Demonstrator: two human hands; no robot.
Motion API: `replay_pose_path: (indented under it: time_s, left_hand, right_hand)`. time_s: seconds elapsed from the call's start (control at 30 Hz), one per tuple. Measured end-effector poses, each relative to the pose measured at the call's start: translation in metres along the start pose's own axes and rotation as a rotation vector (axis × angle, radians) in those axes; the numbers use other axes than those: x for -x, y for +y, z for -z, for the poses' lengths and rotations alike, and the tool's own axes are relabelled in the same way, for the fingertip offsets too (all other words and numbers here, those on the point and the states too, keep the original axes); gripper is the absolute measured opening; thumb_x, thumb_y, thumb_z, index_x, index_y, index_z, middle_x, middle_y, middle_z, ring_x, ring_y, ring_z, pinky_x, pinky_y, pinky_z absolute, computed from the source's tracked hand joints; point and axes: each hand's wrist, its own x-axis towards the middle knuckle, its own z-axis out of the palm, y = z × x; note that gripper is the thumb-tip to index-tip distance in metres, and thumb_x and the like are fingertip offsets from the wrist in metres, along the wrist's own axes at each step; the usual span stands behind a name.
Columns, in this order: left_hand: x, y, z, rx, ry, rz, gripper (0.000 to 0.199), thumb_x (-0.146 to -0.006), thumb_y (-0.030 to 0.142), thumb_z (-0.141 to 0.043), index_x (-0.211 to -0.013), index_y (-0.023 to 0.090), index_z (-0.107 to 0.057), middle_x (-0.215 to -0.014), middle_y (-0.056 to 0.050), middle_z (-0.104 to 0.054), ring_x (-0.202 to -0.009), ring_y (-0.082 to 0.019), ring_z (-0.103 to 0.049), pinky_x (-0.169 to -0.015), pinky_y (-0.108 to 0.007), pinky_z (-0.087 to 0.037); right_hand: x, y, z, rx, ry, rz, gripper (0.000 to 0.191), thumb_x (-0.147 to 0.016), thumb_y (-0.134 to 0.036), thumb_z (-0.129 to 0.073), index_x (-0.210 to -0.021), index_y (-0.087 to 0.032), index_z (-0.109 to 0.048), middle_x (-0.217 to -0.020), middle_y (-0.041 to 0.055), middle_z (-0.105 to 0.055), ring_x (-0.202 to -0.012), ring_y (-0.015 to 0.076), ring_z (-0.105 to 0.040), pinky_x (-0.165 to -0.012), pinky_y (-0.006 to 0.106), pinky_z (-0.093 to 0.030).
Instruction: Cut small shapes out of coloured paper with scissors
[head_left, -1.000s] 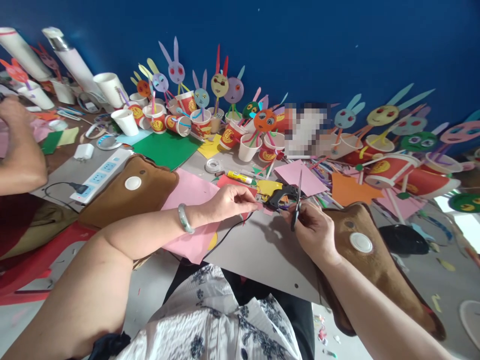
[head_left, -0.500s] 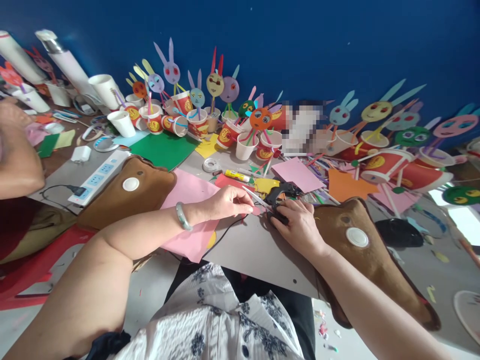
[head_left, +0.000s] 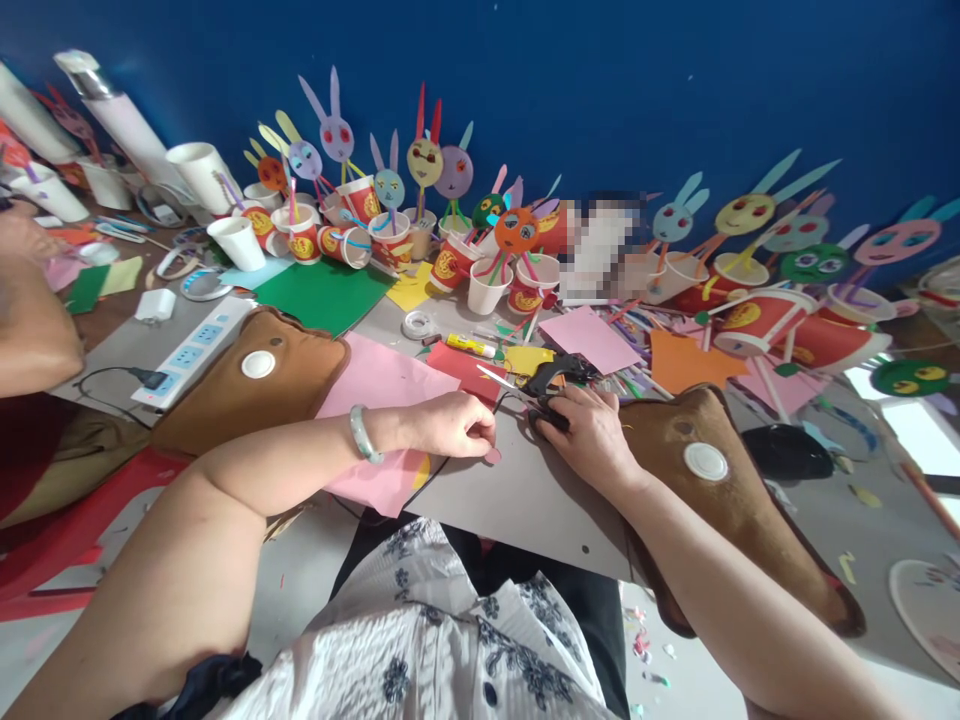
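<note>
My left hand (head_left: 456,424), with a bangle on its wrist, is pinched around a small pink paper piece (head_left: 493,456) low over the grey table (head_left: 517,510). To its right, my right hand (head_left: 592,430) is closed on the black handles of scissors (head_left: 544,400). Their blades (head_left: 495,376) point left and stand apart, above the left fingertips. A pink sheet (head_left: 375,380) lies partly under my left forearm. Behind the hands are a red paper (head_left: 465,368), a yellow scrap (head_left: 529,360) and a glue stick (head_left: 471,345).
Several cups with paper rabbit figures (head_left: 517,235) line the blue wall. Brown cushions (head_left: 255,375) lie on both sides, the other (head_left: 720,500) beside my right forearm. A power strip (head_left: 191,350) and another person's arm (head_left: 37,320) are at the left.
My left hand has moved slightly down and away from the blades, with the pink piece in its fingers. The scissors have opened wider. The whole view has shifted a little.
</note>
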Motion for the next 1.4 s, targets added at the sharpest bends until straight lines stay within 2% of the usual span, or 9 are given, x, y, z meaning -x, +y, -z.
replay_pose_path:
  time_s: [0.17,0.27,0.53,0.9,1.07,1.17,1.3,1.4]
  left_hand:
    - [-0.002,0.0,-0.001,-0.076,-0.012,-0.005,0.01,-0.073,0.011,-0.067,-0.071,0.014,-0.076,-0.059,0.001,-0.065,-0.049,-0.008,-0.047,-0.051,-0.022,-0.031]
    - [-0.002,0.0,-0.002,-0.106,-0.002,-0.018,0.009,-0.071,0.01,-0.069,-0.068,0.015,-0.075,-0.056,0.002,-0.062,-0.048,-0.008,-0.046,-0.051,-0.023,-0.031]
    - [-0.001,0.002,0.001,-0.152,-0.031,-0.032,0.014,-0.073,0.007,-0.067,-0.074,0.015,-0.078,-0.07,-0.002,-0.072,-0.06,-0.011,-0.058,-0.057,-0.023,-0.036]
    - [-0.003,-0.002,-0.001,-0.214,-0.004,-0.059,0.009,-0.075,0.012,-0.07,-0.075,0.015,-0.078,-0.066,-0.001,-0.067,-0.057,-0.011,-0.052,-0.057,-0.024,-0.034]
    - [-0.002,0.0,0.001,-0.235,-0.004,-0.048,0.008,-0.078,0.018,-0.074,-0.07,0.014,-0.074,-0.066,-0.002,-0.066,-0.057,-0.011,-0.051,-0.057,-0.025,-0.033]
    - [-0.002,0.001,0.002,-0.253,-0.012,-0.049,0.012,-0.079,0.02,-0.074,-0.069,0.014,-0.07,-0.066,-0.001,-0.064,-0.059,-0.011,-0.051,-0.057,-0.025,-0.034]
    - [-0.002,0.0,0.002,-0.256,0.0,-0.036,0.005,-0.078,0.016,-0.073,-0.075,0.014,-0.069,-0.071,0.0,-0.064,-0.061,-0.01,-0.051,-0.057,-0.024,-0.034]
    - [-0.003,0.0,0.0,-0.208,0.09,-0.042,0.005,-0.077,0.014,-0.072,-0.08,0.014,-0.068,-0.07,0.0,-0.063,-0.062,-0.01,-0.052,-0.058,-0.023,-0.037]
  right_hand:
    - [-0.001,0.0,0.001,-0.019,0.002,0.006,0.025,-0.088,-0.032,-0.059,-0.066,-0.019,-0.06,-0.074,0.0057,-0.06,-0.077,0.0237,-0.056,-0.076,0.037,-0.032]
    - [-0.001,0.0,0.001,-0.02,0.018,0.01,0.025,-0.088,-0.032,-0.059,-0.066,-0.02,-0.06,-0.074,0.0057,-0.061,-0.077,0.0234,-0.057,-0.077,0.036,-0.032]
    - [0.002,0.001,0.003,-0.023,-0.035,0.052,0.022,-0.088,-0.031,-0.058,-0.07,-0.02,-0.062,-0.077,0.0065,-0.063,-0.078,0.024,-0.059,-0.076,0.036,-0.035]
    - [-0.001,0.001,0.002,-0.072,-0.021,0.002,0.022,-0.083,-0.029,-0.062,-0.063,-0.02,-0.058,-0.073,0.0057,-0.062,-0.076,0.0236,-0.059,-0.077,0.037,-0.037]
    - [0.001,-0.004,0.005,-0.287,0.056,-0.034,0.019,-0.081,-0.027,-0.063,-0.064,-0.02,-0.057,-0.071,0.0038,-0.061,-0.073,0.0213,-0.057,-0.075,0.037,-0.039]
    - [0.002,-0.01,0.01,-0.505,0.084,-0.081,0.026,-0.084,-0.03,-0.064,-0.062,-0.021,-0.053,-0.065,0.0012,-0.055,-0.066,0.0185,-0.053,-0.067,0.034,-0.04]
    - [0.005,-0.017,0.015,-0.735,0.044,-0.119,0.032,-0.084,-0.036,-0.072,-0.061,-0.021,-0.055,-0.068,0.0023,-0.059,-0.068,0.0181,-0.056,-0.065,0.032,-0.043]
    - [0.006,-0.018,0.016,-0.857,-0.023,-0.131,0.031,-0.081,-0.037,-0.078,-0.061,-0.021,-0.06,-0.072,0.0026,-0.064,-0.07,0.0182,-0.059,-0.068,0.031,-0.046]
